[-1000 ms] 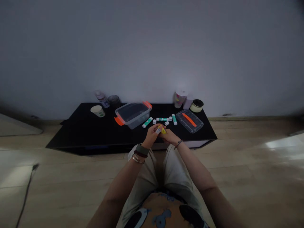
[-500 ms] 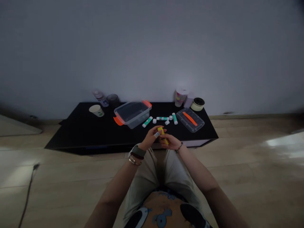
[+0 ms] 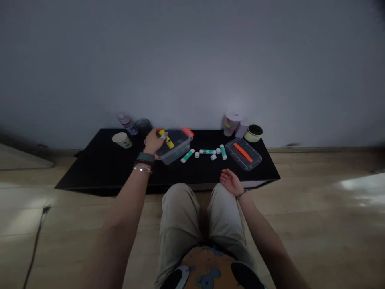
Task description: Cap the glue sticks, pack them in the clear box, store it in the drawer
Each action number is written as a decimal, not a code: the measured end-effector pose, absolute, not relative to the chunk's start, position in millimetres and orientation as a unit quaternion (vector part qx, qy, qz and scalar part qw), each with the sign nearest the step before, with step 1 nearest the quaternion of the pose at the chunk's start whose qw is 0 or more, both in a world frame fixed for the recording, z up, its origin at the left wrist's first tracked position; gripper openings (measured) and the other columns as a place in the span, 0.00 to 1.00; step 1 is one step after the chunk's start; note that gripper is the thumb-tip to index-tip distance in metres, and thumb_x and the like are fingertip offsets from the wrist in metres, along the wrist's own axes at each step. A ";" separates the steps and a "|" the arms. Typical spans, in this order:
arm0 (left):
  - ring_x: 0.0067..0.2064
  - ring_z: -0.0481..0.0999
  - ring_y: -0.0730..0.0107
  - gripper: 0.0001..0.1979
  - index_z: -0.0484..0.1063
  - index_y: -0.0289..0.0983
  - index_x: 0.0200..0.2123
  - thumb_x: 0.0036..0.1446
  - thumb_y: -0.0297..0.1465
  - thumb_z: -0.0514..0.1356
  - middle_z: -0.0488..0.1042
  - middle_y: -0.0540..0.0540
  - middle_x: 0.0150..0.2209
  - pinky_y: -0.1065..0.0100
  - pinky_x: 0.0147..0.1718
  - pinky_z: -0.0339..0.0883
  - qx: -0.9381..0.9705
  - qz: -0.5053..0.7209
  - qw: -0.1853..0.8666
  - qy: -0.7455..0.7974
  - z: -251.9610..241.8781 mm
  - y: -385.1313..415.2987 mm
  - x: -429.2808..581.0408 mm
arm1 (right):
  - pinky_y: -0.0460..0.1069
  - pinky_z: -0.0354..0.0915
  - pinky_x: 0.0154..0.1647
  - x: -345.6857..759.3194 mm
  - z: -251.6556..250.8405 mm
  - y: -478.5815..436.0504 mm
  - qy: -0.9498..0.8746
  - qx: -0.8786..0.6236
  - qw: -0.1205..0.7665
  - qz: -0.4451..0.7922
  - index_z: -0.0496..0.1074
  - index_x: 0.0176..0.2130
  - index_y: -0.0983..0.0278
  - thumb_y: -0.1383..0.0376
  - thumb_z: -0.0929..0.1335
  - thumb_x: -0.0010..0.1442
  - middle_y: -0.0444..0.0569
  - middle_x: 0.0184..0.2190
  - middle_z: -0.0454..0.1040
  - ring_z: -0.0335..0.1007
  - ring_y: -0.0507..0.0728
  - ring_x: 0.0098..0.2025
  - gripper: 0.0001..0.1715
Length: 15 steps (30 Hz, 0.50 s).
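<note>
Seven spots, L to R:
- Paper cup [image 3: 122, 140] & spray bottle [image 3: 128, 123] at back L of the black table [image 3: 90, 176], set well away from the hands.
- Left hand [image 3: 153, 141] closed round yellow glue stick [image 3: 167, 140], fingers & thumb at one end, so the stick sits out past the hand, just above the box.
- Clear plastic box [image 3: 177, 149], orange clips, no lid on, so its inside is open to the hand.
- 3 green glue sticks [image 3: 207, 151] & small white caps [image 3: 213, 157] in a loose row, approx. mid-table, in easy reach of both hands.
- Right hand [image 3: 231, 181] open, palm up, idle on right knee, holding nothing.
- Clear flat lid [image 3: 243, 157] w/ orange strip, lying apart, prob. the box's.
- Cream jar [image 3: 254, 133], back R, out of the way.
</note>
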<state>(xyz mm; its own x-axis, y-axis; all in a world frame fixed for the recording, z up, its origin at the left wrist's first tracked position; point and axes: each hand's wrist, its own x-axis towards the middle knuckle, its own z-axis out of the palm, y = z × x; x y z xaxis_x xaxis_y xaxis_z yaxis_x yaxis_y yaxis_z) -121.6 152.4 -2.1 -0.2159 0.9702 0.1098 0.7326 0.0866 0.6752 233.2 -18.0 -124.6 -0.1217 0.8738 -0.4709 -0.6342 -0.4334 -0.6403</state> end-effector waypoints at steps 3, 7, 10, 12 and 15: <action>0.49 0.76 0.57 0.16 0.72 0.32 0.48 0.57 0.32 0.62 0.78 0.37 0.46 0.62 0.49 0.68 0.613 0.248 0.179 0.729 -11.0 170.7 -128.1 | 0.46 0.69 0.33 233.2 -130.8 -19.0 -0.101 -0.412 0.562 0.710 0.71 0.34 0.61 0.58 0.70 0.57 0.42 0.26 0.70 0.69 0.50 0.28 0.09; 0.45 0.77 0.53 0.08 0.72 0.33 0.33 0.50 0.31 0.66 0.78 0.39 0.34 0.60 0.48 0.68 0.630 0.130 0.199 0.740 -30.9 183.6 -128.5 | 0.45 0.68 0.34 230.0 -136.8 -20.1 -0.084 -0.390 0.577 0.712 0.71 0.34 0.61 0.61 0.71 0.56 0.41 0.26 0.70 0.68 0.49 0.29 0.07; 0.44 0.78 0.49 0.10 0.69 0.35 0.24 0.45 0.32 0.68 0.77 0.38 0.28 0.57 0.46 0.69 0.634 0.068 0.209 0.742 -43.8 190.4 -128.9 | 0.45 0.68 0.34 229.0 -139.7 -20.6 -0.074 -0.379 0.581 0.717 0.71 0.35 0.61 0.62 0.71 0.56 0.41 0.26 0.71 0.69 0.49 0.29 0.07; 0.43 0.78 0.46 0.12 0.68 0.35 0.21 0.42 0.33 0.69 0.76 0.36 0.27 0.56 0.45 0.69 0.637 0.044 0.210 0.741 -49.5 193.0 -128.4 | 0.45 0.68 0.34 228.9 -140.8 -20.1 -0.071 -0.380 0.581 0.716 0.71 0.35 0.61 0.62 0.71 0.56 0.41 0.27 0.71 0.68 0.49 0.29 0.06; 0.44 0.78 0.38 0.12 0.69 0.34 0.21 0.40 0.31 0.70 0.77 0.30 0.29 0.51 0.43 0.69 0.641 0.032 0.206 0.739 -54.0 192.5 -125.5 | 0.45 0.68 0.35 228.2 -141.6 -17.7 -0.074 -0.382 0.575 0.719 0.71 0.35 0.60 0.61 0.70 0.57 0.40 0.26 0.70 0.68 0.49 0.29 0.06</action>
<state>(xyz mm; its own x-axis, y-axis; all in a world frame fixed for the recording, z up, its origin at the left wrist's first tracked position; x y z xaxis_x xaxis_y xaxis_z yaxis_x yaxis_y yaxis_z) -125.5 192.5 -54.0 -0.0935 0.9601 -0.2634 0.9342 0.1760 0.3102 228.2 -17.7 -141.6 -0.0459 0.8844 -0.4646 -0.7714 -0.3268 -0.5460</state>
